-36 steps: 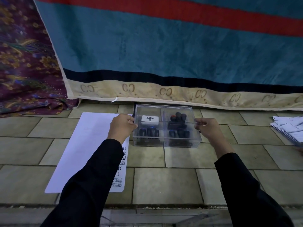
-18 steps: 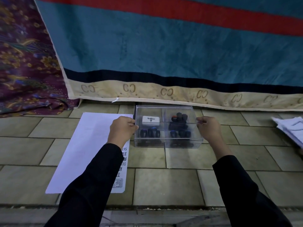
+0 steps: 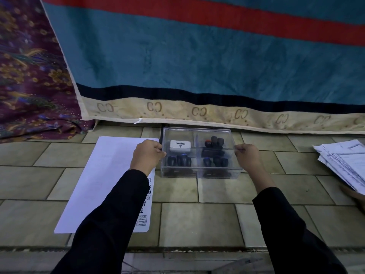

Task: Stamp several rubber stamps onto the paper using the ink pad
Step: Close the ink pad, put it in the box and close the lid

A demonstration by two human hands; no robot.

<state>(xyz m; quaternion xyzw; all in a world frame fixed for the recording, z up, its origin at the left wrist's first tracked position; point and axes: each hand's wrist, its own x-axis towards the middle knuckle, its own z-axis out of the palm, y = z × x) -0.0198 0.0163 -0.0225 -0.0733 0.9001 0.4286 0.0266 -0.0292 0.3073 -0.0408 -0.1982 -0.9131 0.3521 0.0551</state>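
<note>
We hold the clear box point(image 3: 197, 172) by its two sides, left hand point(image 3: 147, 155) and right hand point(image 3: 247, 158) curled on its top rim. It sits at the far edge of the floor point(image 3: 197, 224), paper point(image 3: 110, 175) just left. Stamps point(image 3: 214, 142) and ink pad point(image 3: 180, 145) are inside, so next we should open it

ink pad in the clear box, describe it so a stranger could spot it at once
Below the cream border of the teal blanket, a clear box sits on the tiled floor between the left hand and right hand. In its far left compartment lies the ink pad. It is the only white item, marked Artline, among dark round-handled stamps.
</note>
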